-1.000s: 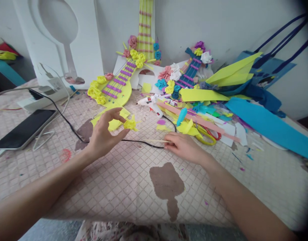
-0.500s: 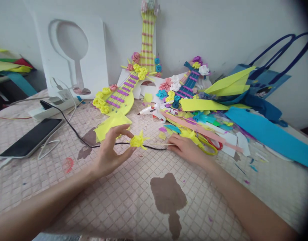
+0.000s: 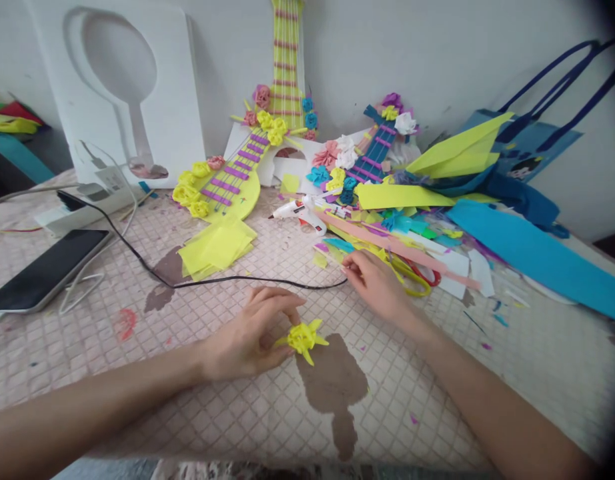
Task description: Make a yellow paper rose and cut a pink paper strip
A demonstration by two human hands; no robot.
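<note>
Between the thumb and fingers of my left hand is a yellow paper flower with pointed petals, held low over the brown patch on the tablecloth. My right hand is closed on a thin pale stick, which points up and to the left, away from the flower. Beyond my left hand lies a loose pile of yellow paper squares. A white glue gun rests on its side past my right hand, and yellow-handled scissors lie partly behind that hand.
A black cable crosses the table in front of my hands. On the left are a phone and a power strip. Flower-decorated paper guitars lean at the back. Paper strips and a blue bag fill the right.
My left hand has brought the yellow flower down toward me and turned it. The stick in my right hand has swung from level to pointing up-left, apart from the flower. The view has shifted slightly.
</note>
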